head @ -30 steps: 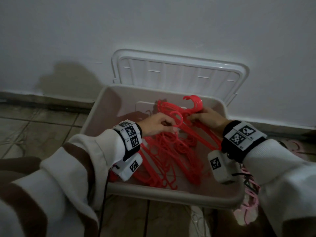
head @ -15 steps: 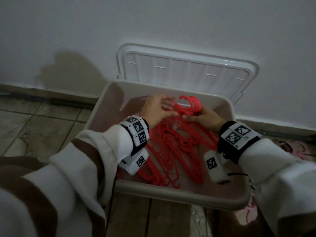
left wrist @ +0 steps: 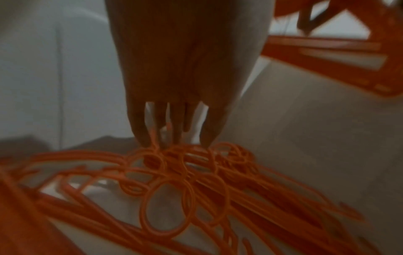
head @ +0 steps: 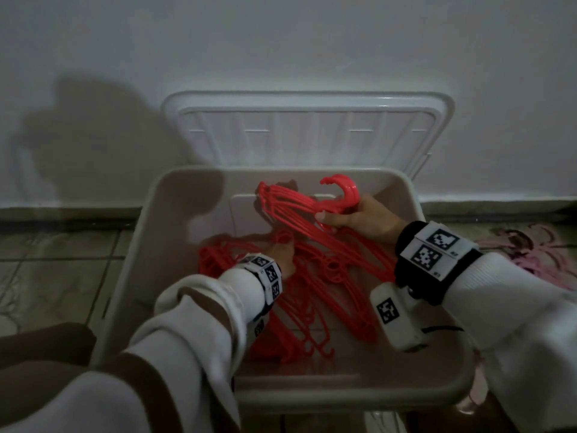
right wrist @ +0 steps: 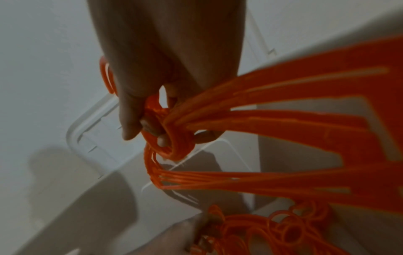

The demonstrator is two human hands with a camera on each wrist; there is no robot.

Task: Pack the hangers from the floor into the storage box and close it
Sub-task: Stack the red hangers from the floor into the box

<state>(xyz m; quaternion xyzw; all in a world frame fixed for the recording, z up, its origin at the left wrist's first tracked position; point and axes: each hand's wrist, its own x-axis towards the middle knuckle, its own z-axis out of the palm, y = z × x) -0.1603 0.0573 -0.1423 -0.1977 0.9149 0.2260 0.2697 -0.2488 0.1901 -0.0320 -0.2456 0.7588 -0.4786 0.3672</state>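
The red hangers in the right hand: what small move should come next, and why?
Probably lower the bunch of red hangers flat onto the pile in the storage box and let go. The right hand grips it near the hooks, raised over the box, while the left hand presses the pile down. Pink hangers wait on the floor; the lid stands open.

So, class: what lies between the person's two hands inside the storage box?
In the head view, red hangers span the stretch between the left hand and right hand, above the storage box floor.
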